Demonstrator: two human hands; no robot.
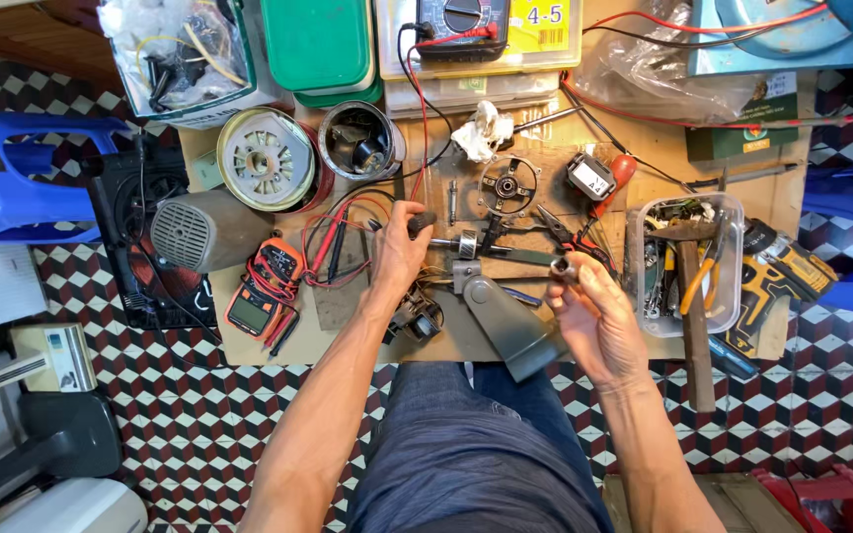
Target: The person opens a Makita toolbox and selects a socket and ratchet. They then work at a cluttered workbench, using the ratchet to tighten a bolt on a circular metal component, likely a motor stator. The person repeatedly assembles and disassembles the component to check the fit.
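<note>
My left hand (399, 252) grips the dark handle of a screwdriver (423, 222) whose shaft points right toward a small metal bearing (467, 244). My right hand (592, 314) pinches a small dark ring-shaped part (567, 267) between thumb and fingers. Between the hands lies a grey fan neck bracket (505, 321) on a wooden board (348, 336). A small motor part with wires (417, 321) sits just below my left wrist. Pliers with red handles (570, 237) lie just above my right hand.
An orange multimeter (259, 291) with red leads lies left. Two round motor housings (269, 158) (359, 141) stand at the back. A clear box of tools (685, 262) and a hammer (695, 326) are right, beside a yellow drill (782, 281). Blue stools (12, 178) flank the board.
</note>
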